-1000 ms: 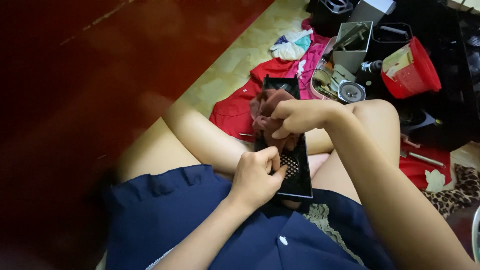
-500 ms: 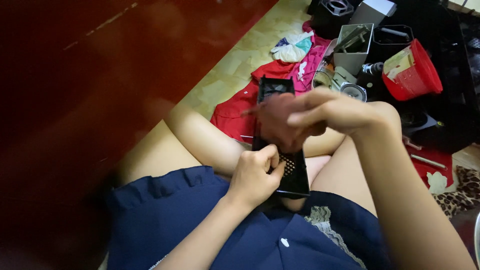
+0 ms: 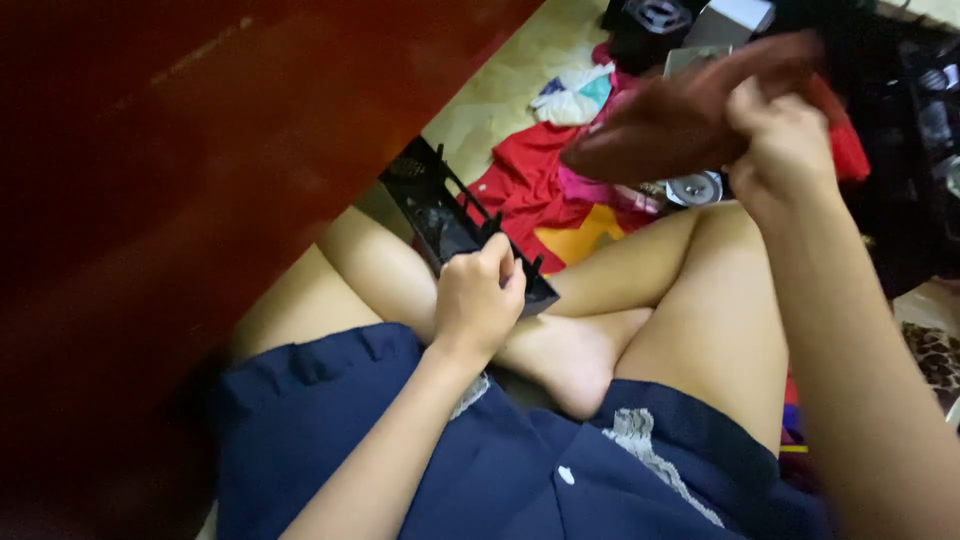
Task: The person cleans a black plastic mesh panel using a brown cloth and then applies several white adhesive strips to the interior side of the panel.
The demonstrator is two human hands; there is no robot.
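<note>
Two bare hands work above crossed legs on the floor. Largest in view is a dark red wooden panel filling the left side. Next comes a navy skirt with lace trim covering the lap. Behind the knees lies a red cloth, with a pale crumpled cloth further back. A black slotted plastic tray rests tilted against the left shin, its far end raised toward the panel. The left hand has its grip clamped on the tray's near end. The right hand is raised well clear of the tray, grip closed on a brownish rag, blurred. A small round metal part lies just below the rag.
</note>
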